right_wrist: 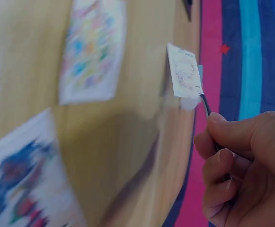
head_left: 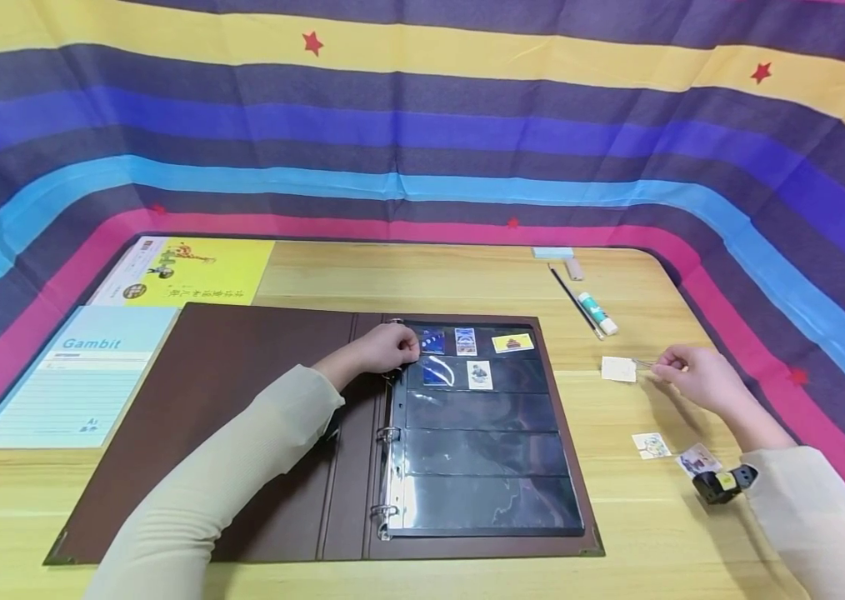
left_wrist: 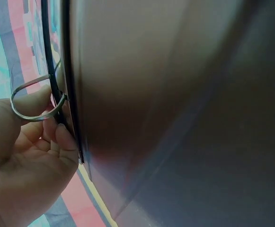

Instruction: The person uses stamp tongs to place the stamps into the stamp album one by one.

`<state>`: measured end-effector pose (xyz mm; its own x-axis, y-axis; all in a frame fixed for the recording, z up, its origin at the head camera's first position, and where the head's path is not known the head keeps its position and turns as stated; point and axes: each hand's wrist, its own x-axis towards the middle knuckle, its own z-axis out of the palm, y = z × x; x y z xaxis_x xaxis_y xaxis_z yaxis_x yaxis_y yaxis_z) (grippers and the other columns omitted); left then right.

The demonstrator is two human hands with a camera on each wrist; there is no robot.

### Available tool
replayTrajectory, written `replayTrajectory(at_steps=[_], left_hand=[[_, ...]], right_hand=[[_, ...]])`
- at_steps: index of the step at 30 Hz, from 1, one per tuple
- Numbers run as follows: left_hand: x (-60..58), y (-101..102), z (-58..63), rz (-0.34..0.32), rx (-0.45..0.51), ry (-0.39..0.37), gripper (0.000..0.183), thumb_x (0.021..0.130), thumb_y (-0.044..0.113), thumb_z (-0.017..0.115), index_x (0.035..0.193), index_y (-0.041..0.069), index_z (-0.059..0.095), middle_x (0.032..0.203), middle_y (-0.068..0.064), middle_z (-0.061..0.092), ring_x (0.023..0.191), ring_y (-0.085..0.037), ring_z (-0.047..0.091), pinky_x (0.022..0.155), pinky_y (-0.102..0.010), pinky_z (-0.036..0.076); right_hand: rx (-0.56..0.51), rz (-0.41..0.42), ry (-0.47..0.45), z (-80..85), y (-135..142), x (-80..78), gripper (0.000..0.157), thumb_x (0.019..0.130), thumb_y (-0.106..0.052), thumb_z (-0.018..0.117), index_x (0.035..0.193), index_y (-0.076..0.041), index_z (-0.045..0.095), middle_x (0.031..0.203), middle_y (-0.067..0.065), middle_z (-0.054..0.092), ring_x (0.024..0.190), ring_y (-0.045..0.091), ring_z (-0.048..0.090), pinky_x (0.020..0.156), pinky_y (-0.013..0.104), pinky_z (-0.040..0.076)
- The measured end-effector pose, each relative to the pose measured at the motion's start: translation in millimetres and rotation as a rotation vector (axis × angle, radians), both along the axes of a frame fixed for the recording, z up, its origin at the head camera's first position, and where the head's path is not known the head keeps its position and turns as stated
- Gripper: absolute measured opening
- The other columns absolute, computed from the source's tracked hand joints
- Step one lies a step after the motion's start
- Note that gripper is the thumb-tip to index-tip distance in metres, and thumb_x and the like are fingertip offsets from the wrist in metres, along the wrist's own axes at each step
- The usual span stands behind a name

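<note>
Stamp [head_left: 619,369] at the tweezers [head_left: 643,363] in the right hand [head_left: 696,379], album page [head_left: 482,454] at the left hand [head_left: 387,348].
Head view: the left hand's fingers are close together at the page's upper ring-side edge; two loose stamps [head_left: 651,446] lie below the right hand, a glue stick [head_left: 598,313] beyond it. Left wrist view: the fingers pinch the page's edge beside a metal ring [left_wrist: 33,118]. Right wrist view: the fingers grip the tweezers, whose tip meets the stamp's corner.

long cream sleeves [head_left: 238,462] are worn, with a yellow-marked black camera [head_left: 715,487] by the right cuff [head_left: 767,463].
</note>
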<state>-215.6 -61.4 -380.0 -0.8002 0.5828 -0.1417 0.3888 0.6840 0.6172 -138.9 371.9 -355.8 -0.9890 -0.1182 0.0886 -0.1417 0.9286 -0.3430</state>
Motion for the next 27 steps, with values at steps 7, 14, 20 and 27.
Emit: replayTrajectory(at_steps=[7,14,20,27], left_hand=[[-4.0,-3.2,-1.9,-0.004,0.04,-0.044,0.008,0.081,0.01,0.051,0.074,0.009,0.055,0.071,0.0,0.051,0.065,-0.013,0.045,0.065,-0.026,0.037],[-5.2,-3.6,-1.2,0.0,0.051,-0.092,0.008,0.082,0.012,0.051,0.076,0.009,0.056,0.068,-0.002,0.049,0.058,-0.013,0.044,0.061,-0.025,0.037],[-3.8,-3.1,0.2,-0.001,0.044,-0.115,0.006,0.08,0.013,0.053,0.076,0.01,0.056,0.064,-0.001,0.048,0.052,-0.012,0.043,0.057,-0.025,0.038],[-2.7,-3.5,0.6,0.014,0.058,-0.12,0.006,0.08,0.012,0.054,0.076,0.009,0.055,0.064,-0.002,0.047,0.053,-0.013,0.043,0.058,-0.025,0.038]], right_hand=[[-0.072,0.064,-0.016,8.9,-33.4,-11.9,0.017,0.082,-0.021,0.05,0.076,-0.006,0.053,0.065,0.004,0.051,0.053,0.013,0.044,0.046,0.027,0.034],[-0.12,0.115,-0.017,11.0,-75.8,-28.3,0.014,0.081,-0.018,0.052,0.075,-0.005,0.052,0.067,0.003,0.048,0.052,0.013,0.038,0.044,0.026,0.032],[-0.13,0.157,0.026,-0.3,-103.3,-46.3,0.01,0.078,-0.012,0.056,0.071,-0.005,0.053,0.064,0.002,0.049,0.051,0.013,0.039,0.047,0.027,0.032],[-0.134,0.17,0.003,-11.2,-121.5,-57.0,0.009,0.077,-0.012,0.056,0.07,-0.006,0.054,0.063,0.002,0.049,0.053,0.014,0.041,0.05,0.028,0.033]])
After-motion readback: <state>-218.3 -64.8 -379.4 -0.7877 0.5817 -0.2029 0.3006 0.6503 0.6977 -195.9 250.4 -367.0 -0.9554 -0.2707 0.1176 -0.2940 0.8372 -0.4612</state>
